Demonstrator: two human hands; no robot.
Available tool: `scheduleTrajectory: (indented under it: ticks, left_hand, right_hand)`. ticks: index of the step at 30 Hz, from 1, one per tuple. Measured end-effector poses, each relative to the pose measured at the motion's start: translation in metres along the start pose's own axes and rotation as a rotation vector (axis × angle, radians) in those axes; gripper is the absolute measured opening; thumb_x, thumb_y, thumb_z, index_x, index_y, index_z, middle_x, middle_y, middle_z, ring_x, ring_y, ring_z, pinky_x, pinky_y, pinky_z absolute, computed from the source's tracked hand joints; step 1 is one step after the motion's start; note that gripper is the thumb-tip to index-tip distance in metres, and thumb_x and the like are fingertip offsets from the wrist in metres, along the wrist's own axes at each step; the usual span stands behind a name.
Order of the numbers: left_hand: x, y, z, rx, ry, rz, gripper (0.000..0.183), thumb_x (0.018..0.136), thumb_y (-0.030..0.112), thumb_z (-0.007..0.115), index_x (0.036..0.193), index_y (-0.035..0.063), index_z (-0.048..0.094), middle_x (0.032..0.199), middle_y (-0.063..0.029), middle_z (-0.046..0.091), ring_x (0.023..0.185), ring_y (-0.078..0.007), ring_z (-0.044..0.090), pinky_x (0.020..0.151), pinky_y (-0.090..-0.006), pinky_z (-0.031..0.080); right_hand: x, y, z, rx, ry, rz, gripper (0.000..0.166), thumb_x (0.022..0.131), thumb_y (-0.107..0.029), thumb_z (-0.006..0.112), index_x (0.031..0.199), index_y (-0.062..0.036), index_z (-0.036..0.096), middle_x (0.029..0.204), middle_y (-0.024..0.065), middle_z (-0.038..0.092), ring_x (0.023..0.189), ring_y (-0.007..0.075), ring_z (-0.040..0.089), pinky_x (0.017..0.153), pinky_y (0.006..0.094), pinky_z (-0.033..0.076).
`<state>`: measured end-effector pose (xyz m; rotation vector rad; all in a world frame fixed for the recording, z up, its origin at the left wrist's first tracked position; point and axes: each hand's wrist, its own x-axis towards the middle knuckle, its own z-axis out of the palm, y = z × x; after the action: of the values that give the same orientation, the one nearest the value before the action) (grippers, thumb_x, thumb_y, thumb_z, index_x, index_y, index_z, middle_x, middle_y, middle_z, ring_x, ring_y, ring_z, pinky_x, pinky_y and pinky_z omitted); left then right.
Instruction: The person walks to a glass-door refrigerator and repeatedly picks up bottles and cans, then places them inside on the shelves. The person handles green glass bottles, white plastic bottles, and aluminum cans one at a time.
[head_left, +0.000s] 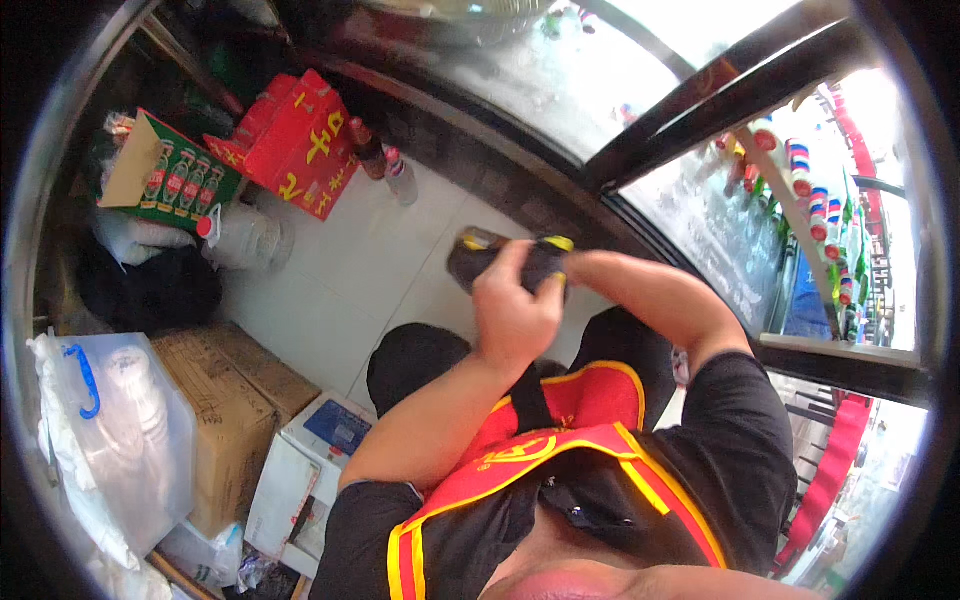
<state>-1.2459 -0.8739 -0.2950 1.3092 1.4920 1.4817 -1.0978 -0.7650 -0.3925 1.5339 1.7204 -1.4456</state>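
A dark, blurred thing with yellow parts (469, 264), perhaps a work glove, is in front of my knees, above the tiled floor (337, 281). My left hand (516, 304) grips its near side, with thumb and fingers up against it. My right forearm (652, 289) reaches in from the right, and its wrist meets the yellow-edged end of the dark thing. Past the wrist my right hand is hidden, so whether it is inside or behind the thing is unclear. Below both arms is a red apron with yellow trim (517, 450).
A red carton (315, 161), a green carton (184, 180), two bottles (401, 180) and a large clear jug (247, 236) stand at the far left. Nearer are a brown cardboard box (225, 420), a white box (289, 487) and a translucent bin (150, 450). Framed glass (697, 217) borders the right.
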Motion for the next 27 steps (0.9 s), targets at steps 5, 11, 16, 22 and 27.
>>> scheduleTrajectory:
  ticks: [5, 11, 16, 22, 27]
  left_hand:
    - [0.008, 0.011, -0.024, 0.032, -0.671, -0.07, 0.022, 0.08, 0.016, 0.072, 0.097, 0.0019, 0.072, 0.085, -0.0218, 0.072, 0.082, -0.0426, 0.071, 0.073, -0.0448, 0.056]
    - [-0.005, 0.002, -0.009, 0.504, -1.128, -0.028, 0.037, 0.083, 0.026, 0.067, 0.112, 0.0043, 0.075, 0.101, -0.0234, 0.075, 0.1, -0.0428, 0.071, 0.091, -0.0526, 0.057]
    - [-0.008, -0.006, 0.005, 0.58, -1.308, 0.095, 0.036, 0.086, 0.022, 0.066, 0.116, 0.0052, 0.073, 0.108, -0.0209, 0.076, 0.102, -0.0404, 0.072, 0.092, -0.0503, 0.058]
    - [-0.011, -0.016, 0.013, 0.639, -1.431, 0.003, 0.035, 0.087, 0.018, 0.064, 0.118, 0.0033, 0.072, 0.114, -0.0209, 0.075, 0.106, -0.0384, 0.073, 0.094, -0.0502, 0.058]
    - [-0.007, -0.019, 0.01, 0.589, -1.376, 0.03, 0.035, 0.089, 0.017, 0.061, 0.119, 0.0029, 0.072, 0.115, -0.0211, 0.075, 0.108, -0.0388, 0.072, 0.094, -0.0495, 0.057]
  right_hand:
    - [0.13, -0.034, 0.002, -0.962, -0.101, -0.407, 0.019, 0.087, -0.019, 0.071, 0.1, -0.0051, 0.074, 0.099, 0.0153, 0.076, 0.086, 0.034, 0.072, 0.073, 0.0475, 0.057]
    - [0.187, -0.094, -0.007, -0.779, 0.263, -0.254, 0.033, 0.088, -0.025, 0.068, 0.114, -0.0088, 0.08, 0.115, 0.0154, 0.078, 0.096, 0.035, 0.075, 0.081, 0.0523, 0.059]
    - [0.19, -0.129, -0.024, -0.956, 0.293, -0.219, 0.036, 0.088, -0.028, 0.07, 0.118, -0.0108, 0.08, 0.122, 0.0109, 0.078, 0.106, 0.0308, 0.075, 0.087, 0.0484, 0.061]
    - [0.19, -0.146, -0.015, -0.822, 0.488, -0.196, 0.031, 0.089, -0.027, 0.068, 0.114, -0.0135, 0.081, 0.121, 0.0116, 0.078, 0.111, 0.0313, 0.075, 0.084, 0.048, 0.061]
    - [0.177, -0.139, -0.014, -0.723, 0.526, -0.241, 0.031, 0.089, -0.019, 0.068, 0.116, -0.0083, 0.08, 0.12, 0.0147, 0.078, 0.11, 0.0335, 0.075, 0.085, 0.0484, 0.061]
